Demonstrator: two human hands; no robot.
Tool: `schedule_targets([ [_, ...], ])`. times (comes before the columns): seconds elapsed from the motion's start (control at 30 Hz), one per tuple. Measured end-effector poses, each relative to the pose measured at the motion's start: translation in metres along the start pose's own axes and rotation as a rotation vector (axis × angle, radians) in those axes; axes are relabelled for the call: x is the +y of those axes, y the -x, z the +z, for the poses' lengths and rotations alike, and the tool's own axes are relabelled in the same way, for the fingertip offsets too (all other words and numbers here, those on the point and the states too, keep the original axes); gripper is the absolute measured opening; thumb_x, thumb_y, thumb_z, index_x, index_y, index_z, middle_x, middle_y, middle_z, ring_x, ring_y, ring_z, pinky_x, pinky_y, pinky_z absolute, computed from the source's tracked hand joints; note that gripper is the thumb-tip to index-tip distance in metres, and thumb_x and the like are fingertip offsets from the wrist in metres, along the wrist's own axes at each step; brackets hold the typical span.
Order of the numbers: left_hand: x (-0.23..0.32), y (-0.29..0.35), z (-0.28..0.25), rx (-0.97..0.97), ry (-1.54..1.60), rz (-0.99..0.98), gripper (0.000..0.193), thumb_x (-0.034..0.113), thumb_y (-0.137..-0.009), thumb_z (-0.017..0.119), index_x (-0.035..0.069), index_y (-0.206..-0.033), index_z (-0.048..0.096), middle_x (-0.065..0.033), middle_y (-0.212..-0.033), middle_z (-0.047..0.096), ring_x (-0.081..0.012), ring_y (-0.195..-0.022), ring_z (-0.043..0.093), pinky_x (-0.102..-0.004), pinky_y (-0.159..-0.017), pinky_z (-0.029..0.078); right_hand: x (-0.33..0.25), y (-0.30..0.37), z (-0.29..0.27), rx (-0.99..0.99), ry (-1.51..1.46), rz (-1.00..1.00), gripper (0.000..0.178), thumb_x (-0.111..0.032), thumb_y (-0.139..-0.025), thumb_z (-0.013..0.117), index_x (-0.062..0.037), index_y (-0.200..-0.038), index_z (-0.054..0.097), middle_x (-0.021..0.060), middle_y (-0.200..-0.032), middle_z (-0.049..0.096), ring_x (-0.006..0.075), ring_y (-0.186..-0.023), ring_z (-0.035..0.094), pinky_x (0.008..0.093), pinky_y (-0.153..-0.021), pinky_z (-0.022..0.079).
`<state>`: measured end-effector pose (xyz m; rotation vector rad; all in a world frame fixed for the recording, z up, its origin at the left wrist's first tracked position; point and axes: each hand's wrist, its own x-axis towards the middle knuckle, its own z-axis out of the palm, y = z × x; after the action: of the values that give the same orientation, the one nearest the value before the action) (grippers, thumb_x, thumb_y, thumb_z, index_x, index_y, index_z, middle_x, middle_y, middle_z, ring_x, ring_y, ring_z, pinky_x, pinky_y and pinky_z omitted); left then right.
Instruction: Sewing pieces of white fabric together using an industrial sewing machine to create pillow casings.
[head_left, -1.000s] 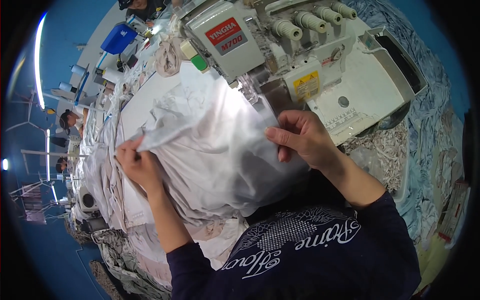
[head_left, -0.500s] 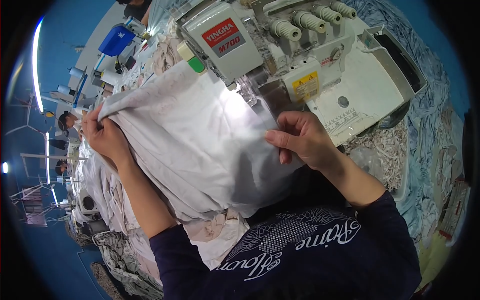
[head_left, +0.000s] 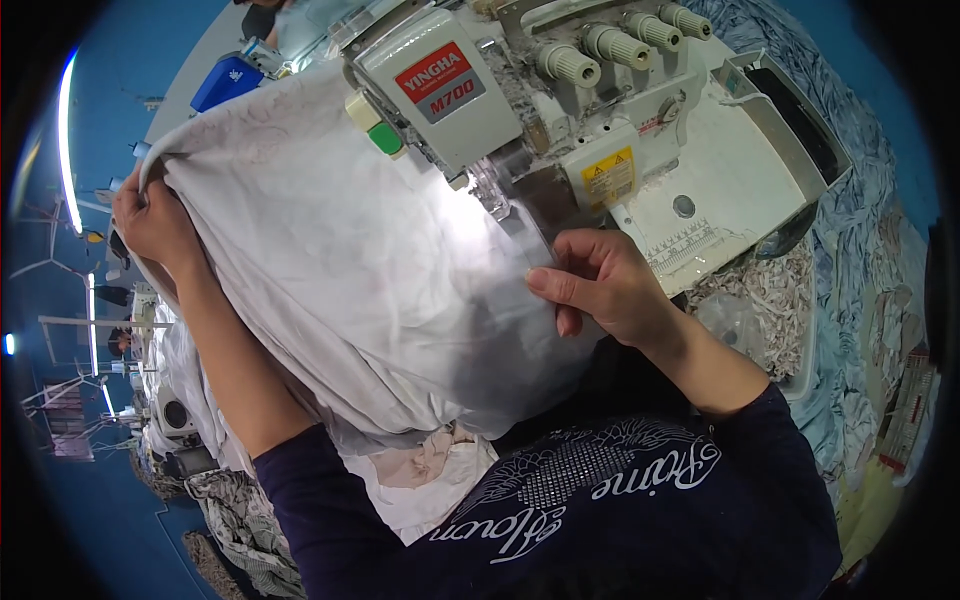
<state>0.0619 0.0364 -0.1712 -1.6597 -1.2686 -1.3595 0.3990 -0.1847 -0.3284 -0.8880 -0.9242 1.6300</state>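
One white cloth (head_left: 320, 200) stretches between the person's hands, below and left of a sewing machine (head_left: 505, 135). Its right edge runs down from the lit presser foot (head_left: 490, 190) to the right hand (head_left: 575, 285). There the grip seems to pinch that edge between thumb and forefinger, the other fingers curled in. The left hand (head_left: 158, 222) is far out to the left; its grip is closed on a fold at the cloth's far edge, fingers partly hidden, holding that side raised and spread. The near side hangs in folds toward the lap.

The step in hand looks like lining the edge up at the presser foot. The next move probably calls for holding the edge flat and straight there, with even tension from both sides and fingertips clear of the needle area.

As for markings, the machine's head bears a red-and-grey nameplate (head_left: 435, 82) with pale and red lettering, and its lower body a yellow warning label (head_left: 608, 178) with triangles. A printed scale (head_left: 685, 245) crosses the white bench (head_left: 740, 165). A blue box (head_left: 225, 82) carries a small white emblem. Pale script, inverted from this view, decorates the dark shirt (head_left: 660, 530).
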Motion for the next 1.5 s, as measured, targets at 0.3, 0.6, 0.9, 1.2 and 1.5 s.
schedule_targets([
  [0.3, -0.002, -0.059, 0.024, -0.003, 0.119, -0.124, 0.025, 0.024, -0.077, 0.067, 0.001, -0.088, 0.069, -0.01, -0.082, 0.068, -0.0174, -0.072, 0.064, -0.027, -0.068, 0.048, -0.001, 0.001, 0.0, 0.009, 0.021, 0.012, 0.02, -0.015, -0.086, 0.064, -0.0044, -0.071, 0.055, 0.0009, -0.059, 0.057, 0.0063, -0.047, 0.054, 0.0182, -0.044, 0.042],
  [0.6, -0.082, -0.146, 0.056, -0.076, 0.089, -0.11, 0.043, 0.043, -0.076, 0.065, 0.004, -0.096, 0.07, -0.0097, -0.085, 0.069, -0.0214, -0.08, 0.066, -0.0295, -0.076, 0.048, 0.0, -0.001, 0.001, -0.033, 0.015, 0.026, 0.019, -0.015, -0.086, 0.064, -0.0034, -0.073, 0.055, 0.0019, -0.061, 0.058, 0.007, -0.048, 0.054, 0.0192, -0.045, 0.042],
  [0.9, -0.151, -0.117, 0.109, -0.109, -0.248, -0.406, 0.059, 0.058, -0.075, 0.06, 0.007, -0.102, 0.067, -0.0125, -0.099, 0.067, -0.0297, -0.091, 0.063, -0.0346, -0.082, 0.047, 0.005, -0.001, -0.006, 0.03, -0.001, 0.005, 0.018, -0.014, -0.086, 0.064, -0.0032, -0.073, 0.056, 0.0014, -0.061, 0.057, 0.0064, -0.048, 0.055, 0.0185, -0.045, 0.043],
  [1.2, 0.05, 0.157, -0.057, -1.269, 0.464, 0.025, 0.053, 0.009, -0.062, 0.076, 0.004, -0.111, 0.057, -0.0094, -0.105, 0.062, -0.0227, -0.1, 0.057, -0.0369, -0.085, 0.045, 0.002, 0.0, -0.005, 0.055, 0.001, 0.001, 0.02, -0.014, -0.085, 0.064, -0.0043, -0.071, 0.054, 0.0003, -0.059, 0.057, 0.0048, -0.048, 0.055, 0.0172, -0.044, 0.044],
  [1.5, 0.075, 0.215, -0.116, -0.713, 0.058, -0.342, 0.007, 0.007, -0.084, 0.056, 0.001, -0.08, 0.059, -0.0085, -0.074, 0.058, -0.0173, -0.069, 0.052, -0.0273, -0.072, 0.041, 0.006, -0.002, 0.006, 0.027, 0.006, -0.025, 0.022, -0.015, -0.086, 0.064, -0.0061, -0.068, 0.054, -0.0004, -0.056, 0.055, 0.0049, -0.046, 0.053, 0.0168, -0.043, 0.04],
])
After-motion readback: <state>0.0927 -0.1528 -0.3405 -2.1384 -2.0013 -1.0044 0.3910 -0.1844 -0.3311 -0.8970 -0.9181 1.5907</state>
